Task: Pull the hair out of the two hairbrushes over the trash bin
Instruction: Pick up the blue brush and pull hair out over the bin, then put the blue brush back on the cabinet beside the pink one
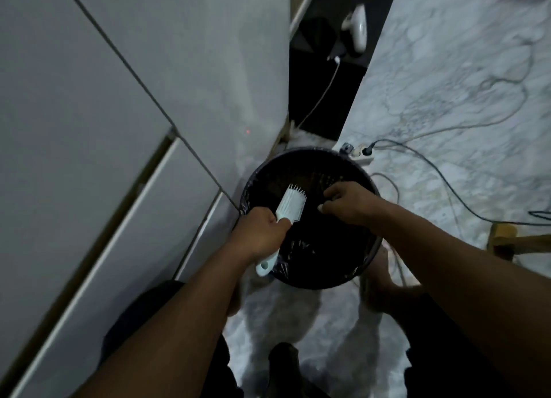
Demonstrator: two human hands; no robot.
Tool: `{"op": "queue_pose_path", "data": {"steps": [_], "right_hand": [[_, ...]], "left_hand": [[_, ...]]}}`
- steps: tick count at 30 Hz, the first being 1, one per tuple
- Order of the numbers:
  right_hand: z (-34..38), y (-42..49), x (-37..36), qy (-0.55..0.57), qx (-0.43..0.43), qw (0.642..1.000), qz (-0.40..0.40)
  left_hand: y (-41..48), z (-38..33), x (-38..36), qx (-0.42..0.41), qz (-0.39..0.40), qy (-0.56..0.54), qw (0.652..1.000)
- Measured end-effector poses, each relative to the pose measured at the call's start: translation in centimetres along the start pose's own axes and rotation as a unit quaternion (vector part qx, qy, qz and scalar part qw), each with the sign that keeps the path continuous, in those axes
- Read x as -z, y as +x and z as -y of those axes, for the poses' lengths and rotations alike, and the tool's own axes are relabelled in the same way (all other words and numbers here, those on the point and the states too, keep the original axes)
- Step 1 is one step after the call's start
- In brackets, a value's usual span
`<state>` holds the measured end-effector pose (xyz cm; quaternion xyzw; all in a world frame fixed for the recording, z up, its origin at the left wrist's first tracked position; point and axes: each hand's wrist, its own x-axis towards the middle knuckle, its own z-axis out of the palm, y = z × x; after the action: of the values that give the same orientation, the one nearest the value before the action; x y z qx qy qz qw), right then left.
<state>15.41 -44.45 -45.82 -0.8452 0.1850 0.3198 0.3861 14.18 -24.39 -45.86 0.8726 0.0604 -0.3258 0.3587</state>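
Note:
A pale mint hairbrush is held over the round black trash bin, which is lined with a black bag. My left hand grips the brush by its handle, bristles pointing up and to the right. My right hand hovers over the bin just right of the brush head, fingers pinched together; whether hair is between them is too dark to tell. Only one hairbrush is in view.
White cabinet doors fill the left side, close to the bin. A power strip and several cables lie on the marble floor behind and right of the bin. A wooden leg stands at right. My feet flank the bin.

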Motion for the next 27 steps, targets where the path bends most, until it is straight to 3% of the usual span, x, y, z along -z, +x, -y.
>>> {"op": "queue_pose_path", "data": {"steps": [6, 15, 21, 27], "right_hand": [[8.3, -9.5, 7.1, -0.044, 0.104, 0.991, -0.076], [17.8, -27.0, 13.6, -0.057, 0.24, 0.954, -0.172], [23.2, -36.1, 14.5, -0.107, 0.317, 0.915, -0.224], [29.2, -41.6, 12.4, -0.131, 0.381, 0.888, -0.223]], "left_hand": [[-8.3, -7.6, 6.5, -0.082, -0.094, 0.041, 0.991], [-23.1, -17.0, 15.9, -0.207, -0.247, 0.062, 0.945], [-31.7, -18.6, 21.1, -0.231, -0.36, 0.087, 0.9], [-37.2, -16.3, 26.9, -0.207, -0.439, 0.081, 0.87]]}}
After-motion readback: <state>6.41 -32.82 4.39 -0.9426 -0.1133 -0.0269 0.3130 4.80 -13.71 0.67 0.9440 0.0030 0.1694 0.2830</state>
